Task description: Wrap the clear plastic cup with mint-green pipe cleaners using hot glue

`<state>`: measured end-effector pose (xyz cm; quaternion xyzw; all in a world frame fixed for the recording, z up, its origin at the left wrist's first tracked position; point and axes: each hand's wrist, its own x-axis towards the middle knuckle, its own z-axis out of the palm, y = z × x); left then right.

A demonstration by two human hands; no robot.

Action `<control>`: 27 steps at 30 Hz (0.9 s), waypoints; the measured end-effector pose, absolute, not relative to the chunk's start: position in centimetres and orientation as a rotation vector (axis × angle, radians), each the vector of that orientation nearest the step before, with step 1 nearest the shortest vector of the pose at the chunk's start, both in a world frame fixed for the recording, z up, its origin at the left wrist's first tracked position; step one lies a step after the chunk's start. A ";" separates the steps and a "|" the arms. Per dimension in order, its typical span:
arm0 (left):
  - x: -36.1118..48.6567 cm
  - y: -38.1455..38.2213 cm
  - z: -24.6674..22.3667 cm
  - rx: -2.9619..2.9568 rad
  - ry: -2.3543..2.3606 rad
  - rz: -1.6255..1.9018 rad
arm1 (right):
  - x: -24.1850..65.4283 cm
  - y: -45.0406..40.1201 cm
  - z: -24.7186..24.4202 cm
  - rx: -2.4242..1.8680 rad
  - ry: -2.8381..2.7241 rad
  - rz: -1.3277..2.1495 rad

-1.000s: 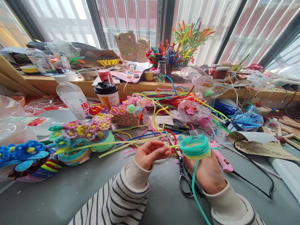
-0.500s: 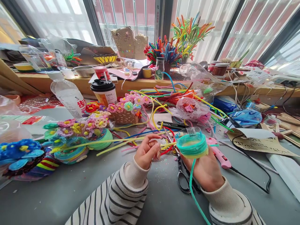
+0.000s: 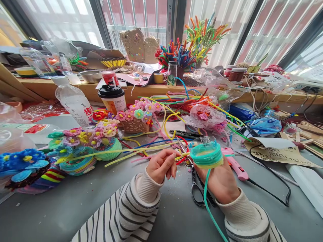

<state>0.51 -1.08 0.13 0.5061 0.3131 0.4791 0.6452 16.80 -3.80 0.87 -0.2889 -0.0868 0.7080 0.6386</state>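
My right hand [image 3: 222, 185] holds a clear plastic cup [image 3: 207, 156] from below, its side wound with teal and yellow pipe cleaner. From the cup a loose teal pipe cleaner tail [image 3: 208, 201] hangs down toward the table's front. To the cup's left, my left hand [image 3: 163, 165] is closed, thumb and fingers pressed together; what they hold, if anything, is hidden. Yellow pipe cleaners [image 3: 141, 150] lie behind that hand. Black-handled scissors [image 3: 198, 193] rest under the cup, partly covered by my right hand. A pink glue gun [image 3: 237, 168] lies just right of it.
Wound pots with fuzzy flowers [image 3: 85, 144] stand at left, beside a flower basket [image 3: 136, 125]. Behind are a water bottle [image 3: 73, 101], a lidded drink cup [image 3: 112, 97] and a pile of pipe cleaners [image 3: 191, 104]. The glue gun's black cord [image 3: 270, 195] loops across the right side.
My left hand has moved slightly right toward the cup, and its fingers have drawn closer together. My right hand and the cup have stayed almost still.
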 end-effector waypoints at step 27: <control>0.4 -1.1 0.9 1.046 0.790 1.237 | 17.2 -3.9 0.4 -0.634 -0.160 1.662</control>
